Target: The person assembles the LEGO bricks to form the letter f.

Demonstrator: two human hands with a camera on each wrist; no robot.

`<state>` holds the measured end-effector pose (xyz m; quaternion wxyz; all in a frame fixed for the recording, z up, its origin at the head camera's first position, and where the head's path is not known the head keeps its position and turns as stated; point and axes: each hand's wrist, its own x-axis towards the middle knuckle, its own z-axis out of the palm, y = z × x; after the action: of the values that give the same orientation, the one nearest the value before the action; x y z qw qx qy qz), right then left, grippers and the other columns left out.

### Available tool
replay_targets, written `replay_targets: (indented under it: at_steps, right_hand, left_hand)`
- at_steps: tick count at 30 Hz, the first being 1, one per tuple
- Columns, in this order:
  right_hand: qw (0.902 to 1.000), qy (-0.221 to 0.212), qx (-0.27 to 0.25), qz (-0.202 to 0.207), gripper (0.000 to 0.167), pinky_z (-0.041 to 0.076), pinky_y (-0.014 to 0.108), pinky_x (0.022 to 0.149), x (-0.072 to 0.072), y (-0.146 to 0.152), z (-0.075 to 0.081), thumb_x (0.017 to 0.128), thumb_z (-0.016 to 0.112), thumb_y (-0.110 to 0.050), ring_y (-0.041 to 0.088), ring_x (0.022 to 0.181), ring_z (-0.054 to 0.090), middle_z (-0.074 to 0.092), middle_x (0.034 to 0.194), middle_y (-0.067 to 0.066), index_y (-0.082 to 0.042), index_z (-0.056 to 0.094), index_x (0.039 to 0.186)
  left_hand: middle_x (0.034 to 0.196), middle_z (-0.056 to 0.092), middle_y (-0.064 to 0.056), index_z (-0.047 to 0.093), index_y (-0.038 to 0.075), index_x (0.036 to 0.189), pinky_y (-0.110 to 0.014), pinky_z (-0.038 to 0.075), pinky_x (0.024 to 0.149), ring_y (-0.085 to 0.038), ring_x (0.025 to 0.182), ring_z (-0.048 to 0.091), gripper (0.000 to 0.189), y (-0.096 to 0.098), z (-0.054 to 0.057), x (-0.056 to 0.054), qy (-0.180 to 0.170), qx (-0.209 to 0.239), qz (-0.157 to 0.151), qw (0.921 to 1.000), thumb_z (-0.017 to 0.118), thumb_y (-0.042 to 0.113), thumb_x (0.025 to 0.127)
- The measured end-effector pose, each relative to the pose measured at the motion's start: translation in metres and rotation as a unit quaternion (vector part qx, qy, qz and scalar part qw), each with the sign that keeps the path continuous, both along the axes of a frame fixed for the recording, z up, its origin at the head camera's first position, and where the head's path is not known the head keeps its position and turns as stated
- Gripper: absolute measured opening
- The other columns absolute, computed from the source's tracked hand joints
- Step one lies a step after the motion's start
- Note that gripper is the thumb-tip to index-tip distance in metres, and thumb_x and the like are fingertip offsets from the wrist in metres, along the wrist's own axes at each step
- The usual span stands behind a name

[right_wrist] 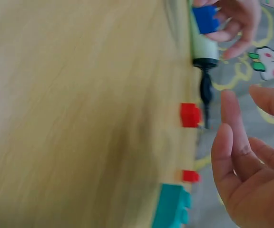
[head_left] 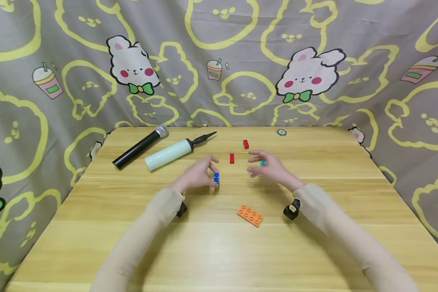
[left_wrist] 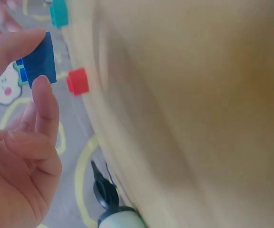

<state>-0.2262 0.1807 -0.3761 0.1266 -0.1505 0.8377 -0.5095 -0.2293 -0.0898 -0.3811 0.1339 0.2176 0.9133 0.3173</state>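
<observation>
My left hand pinches a small blue building brick between thumb and fingertip, and in the left wrist view the brick's studs face left. Apart from it, my right hand is held over the table with fingers spread and nothing between them. Beside that hand a teal brick stands on the table, partly covered by the fingers in the head view. Two red bricks lie between and beyond the hands, the nearer red brick and the farther red brick. Closer to me lies a flat orange brick, studs up.
A black microphone and a pale hand pump with a black nozzle lie at the back left of the wooden table. Near the back edge is a small round disc. A patterned curtain hangs behind the table.
</observation>
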Motion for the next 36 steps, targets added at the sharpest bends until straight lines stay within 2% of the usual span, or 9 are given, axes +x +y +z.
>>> replay_targets:
  at_steps: [7, 14, 19, 27, 29, 31, 33, 36]
  right_hand:
    - [0.9971, -0.075, -0.009, 0.01, 0.071, 0.055, 0.035, 0.074, -0.019, -0.016, -0.017, 0.089, 0.066, -0.011, 0.026, 0.086, 0.07, 0.04, 0.145, 0.023, -0.004, 0.028, 0.149]
    - [0.9955, -0.088, -0.035, 0.012, 0.075, 0.055, 0.036, 0.075, -0.031, -0.027, -0.025, 0.09, 0.065, -0.011, 0.03, 0.093, 0.069, 0.033, 0.151, 0.019, -0.007, 0.021, 0.151]
    - [0.9943, -0.099, -0.038, 0.008, 0.072, 0.055, 0.031, 0.075, -0.04, -0.036, -0.028, 0.093, 0.061, -0.009, 0.024, 0.092, 0.069, 0.029, 0.154, 0.017, -0.006, 0.019, 0.152]
    - [0.9938, -0.111, -0.002, -0.01, 0.07, 0.052, 0.024, 0.069, -0.048, -0.05, -0.027, 0.092, 0.06, -0.004, 0.014, 0.081, 0.069, 0.027, 0.156, 0.013, -0.01, 0.024, 0.151]
    - [0.9937, -0.111, 0.015, -0.008, 0.067, 0.051, 0.024, 0.067, -0.049, -0.053, -0.026, 0.092, 0.06, -0.003, 0.013, 0.078, 0.069, 0.038, 0.149, 0.019, -0.01, 0.028, 0.15]
    - [0.9936, -0.107, 0.037, -0.005, 0.064, 0.052, 0.025, 0.066, -0.05, -0.055, -0.025, 0.091, 0.061, -0.002, 0.014, 0.076, 0.069, 0.042, 0.144, 0.022, -0.009, 0.033, 0.148]
    - [0.9935, -0.096, 0.062, -0.003, 0.061, 0.053, 0.026, 0.065, -0.05, -0.058, -0.023, 0.09, 0.062, -0.002, 0.014, 0.073, 0.068, 0.046, 0.139, 0.025, -0.008, 0.037, 0.146]
    - [0.9921, -0.041, 0.118, 0.002, 0.058, 0.052, 0.028, 0.071, -0.05, -0.062, -0.023, 0.088, 0.066, -0.004, 0.011, 0.068, 0.066, 0.043, 0.144, 0.02, -0.007, 0.044, 0.142]
  left_hand:
    - [0.108, 0.066, -0.003, 0.032, 0.002, 0.139, -0.027, 0.048, 0.065, -0.01, 0.067, 0.06, 0.085, 0.007, -0.009, 0.02, -0.018, 0.031, -0.019, 0.9992, 0.083, 0.009, 0.071]
    - [0.106, 0.065, -0.01, 0.028, -0.003, 0.137, -0.026, 0.049, 0.072, -0.013, 0.072, 0.06, 0.087, 0.014, -0.014, 0.028, -0.053, 0.071, -0.046, 0.995, 0.082, 0.001, 0.069]
    - [0.104, 0.064, -0.009, 0.027, -0.003, 0.136, -0.025, 0.05, 0.071, -0.012, 0.073, 0.06, 0.087, 0.018, -0.015, 0.03, -0.057, 0.056, -0.063, 0.9948, 0.083, 0.0, 0.069]
    - [0.105, 0.061, -0.01, 0.028, -0.002, 0.136, -0.028, 0.052, 0.056, -0.015, 0.072, 0.059, 0.085, 0.016, -0.016, 0.032, -0.075, 0.041, -0.061, 0.9945, 0.081, -0.003, 0.07]
    - [0.105, 0.061, -0.011, 0.028, -0.002, 0.135, -0.028, 0.051, 0.054, -0.016, 0.072, 0.059, 0.083, 0.015, -0.015, 0.032, -0.076, 0.038, -0.063, 0.9944, 0.081, -0.003, 0.07]
    - [0.106, 0.061, -0.011, 0.028, -0.002, 0.135, -0.027, 0.051, 0.052, -0.015, 0.071, 0.059, 0.082, 0.014, -0.015, 0.033, -0.075, 0.034, -0.064, 0.9945, 0.08, -0.003, 0.071]
    - [0.106, 0.061, -0.011, 0.029, -0.002, 0.135, -0.027, 0.051, 0.052, -0.015, 0.07, 0.058, 0.081, 0.013, -0.014, 0.033, -0.075, 0.031, -0.064, 0.9947, 0.08, -0.002, 0.072]
    - [0.107, 0.061, -0.011, 0.03, -0.002, 0.133, -0.027, 0.051, 0.052, -0.015, 0.07, 0.058, 0.079, 0.011, -0.014, 0.033, -0.071, 0.026, -0.06, 0.9953, 0.08, -0.001, 0.072]
